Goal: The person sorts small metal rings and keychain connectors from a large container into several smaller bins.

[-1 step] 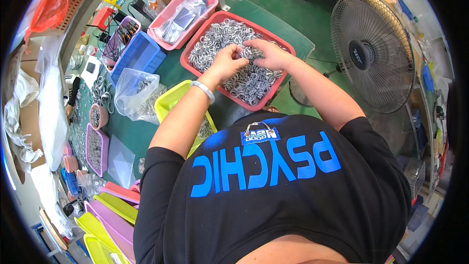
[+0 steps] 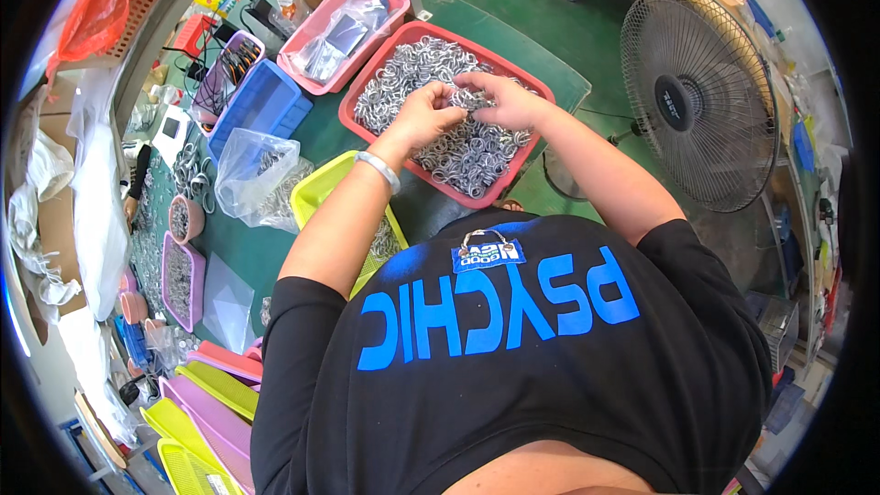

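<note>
A red plastic tray [image 2: 346,110] on the green table is heaped with small silver metal rings [image 2: 403,73]. Above the heap, both hands meet near its middle. My left hand [image 2: 427,115], with a pale bracelet on the wrist, has its fingers curled and the thumb pointing toward the right hand; what it pinches is hidden. My right hand [image 2: 510,103] curves its index finger and thumb around a few metal rings, seen between the two hands. Closest to the left forearm is a yellow-green basket [image 2: 307,206], also with metal pieces inside.
Beyond the tray stand a pink bin [image 2: 396,2] of plastic packets and a blue bin [image 2: 280,96]. A clear bag [image 2: 243,165] of metal parts lies left. A large fan [image 2: 697,101] stands right. Stacked coloured baskets [image 2: 206,412] sit at lower left.
The fingers of my right hand have shifted slightly, and more of the rings shows between the two hands. Everything else looks the same.
</note>
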